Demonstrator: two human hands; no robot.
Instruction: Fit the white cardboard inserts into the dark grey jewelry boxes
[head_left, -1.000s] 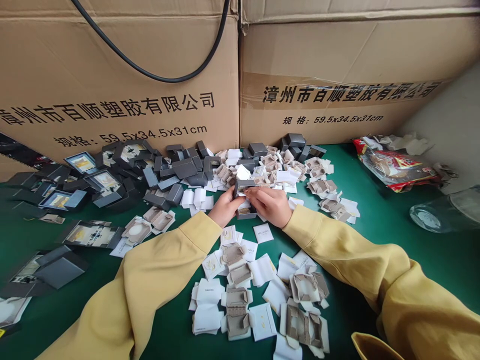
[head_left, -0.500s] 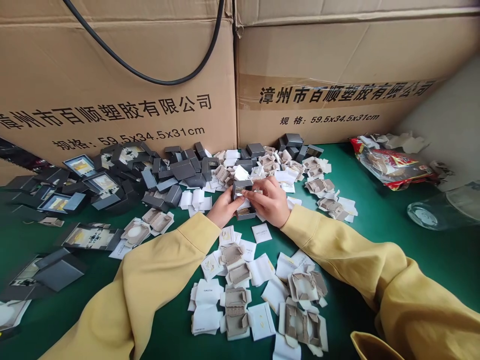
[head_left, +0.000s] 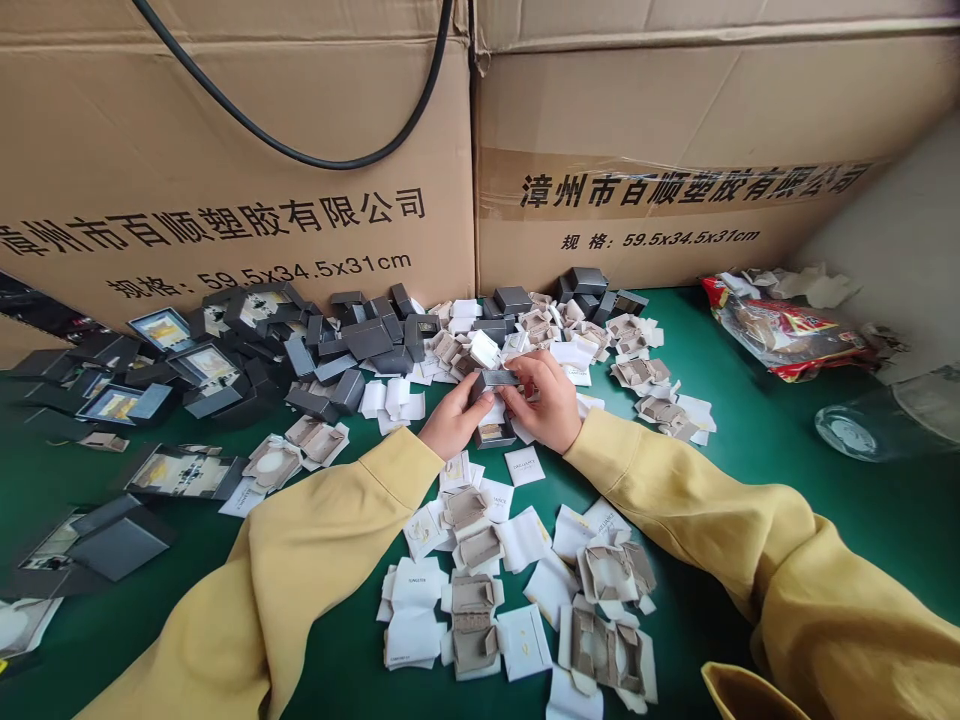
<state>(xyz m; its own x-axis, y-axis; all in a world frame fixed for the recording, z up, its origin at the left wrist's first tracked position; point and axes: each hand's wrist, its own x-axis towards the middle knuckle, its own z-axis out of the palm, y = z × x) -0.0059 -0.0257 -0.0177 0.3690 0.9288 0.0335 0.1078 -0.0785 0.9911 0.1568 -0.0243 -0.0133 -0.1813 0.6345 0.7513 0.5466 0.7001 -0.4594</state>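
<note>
A small dark grey box (head_left: 495, 379) is held between my two hands above the middle of the table. My left hand (head_left: 454, 418) grips its left side, fingers and thumb closed around it. The fingers of my right hand (head_left: 546, 400) are pinched at its right end. Just below the hands lies another dark box (head_left: 495, 434), partly covered by them. White printed cards (head_left: 524, 465) and folded grey cardboard inserts (head_left: 474, 610) lie in loose piles between my forearms. Whatever is inside the held box cannot be made out.
Many dark boxes (head_left: 367, 340), some opened, are heaped at the left and back. Large cardboard cartons (head_left: 225, 130) stand behind the green table (head_left: 720, 400), with a black cable (head_left: 300, 155) hanging in front. A red plastic bag (head_left: 787, 325) and clear container (head_left: 892, 415) sit at right.
The dark box between my hands has tipped from facing me, with its inside partly showing, to lying flatter. Both hands have shifted only slightly.
</note>
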